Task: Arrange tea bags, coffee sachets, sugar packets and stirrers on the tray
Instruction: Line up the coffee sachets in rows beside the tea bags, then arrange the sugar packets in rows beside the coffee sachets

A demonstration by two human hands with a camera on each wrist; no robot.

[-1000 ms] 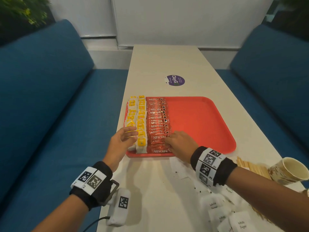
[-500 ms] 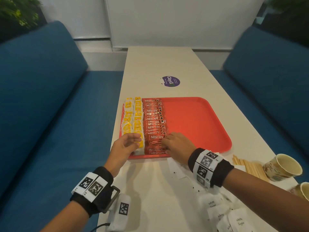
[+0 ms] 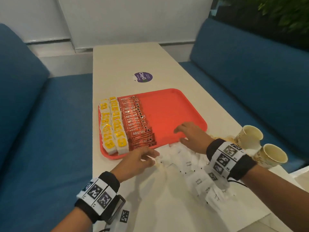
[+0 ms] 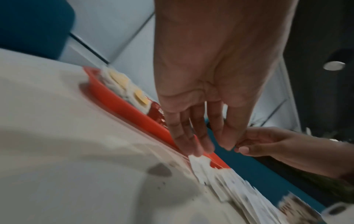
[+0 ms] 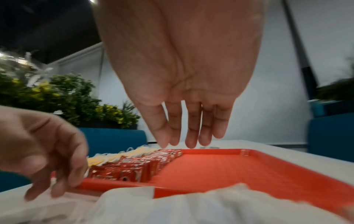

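Note:
A red tray (image 3: pixel 170 111) lies on the white table. Its left side holds two rows of yellow tea bags (image 3: pixel 112 124) and, beside them, a row of red coffee sachets (image 3: pixel 135 121). White sugar packets (image 3: pixel 187 163) lie loose on the table just in front of the tray. My left hand (image 3: pixel 153 156) reaches to the nearest packets with straight fingers, the tips touching a packet corner (image 4: pixel 193 157). My right hand (image 3: pixel 178 136) hovers over the tray's front right edge with its fingers spread and nothing in it (image 5: pixel 184 139).
Two paper cups (image 3: pixel 250 136) (image 3: pixel 272 156) stand at the table's right edge. A bit of the wooden stirrers (image 3: pixel 219 137) shows behind my right wrist. A purple sticker (image 3: pixel 143 77) is on the table beyond the tray. Blue sofas flank the table.
Both hands have left the sachet rows. The left hand moved right and back to the sugar packets. The right hand moved right over the tray's bare front part.

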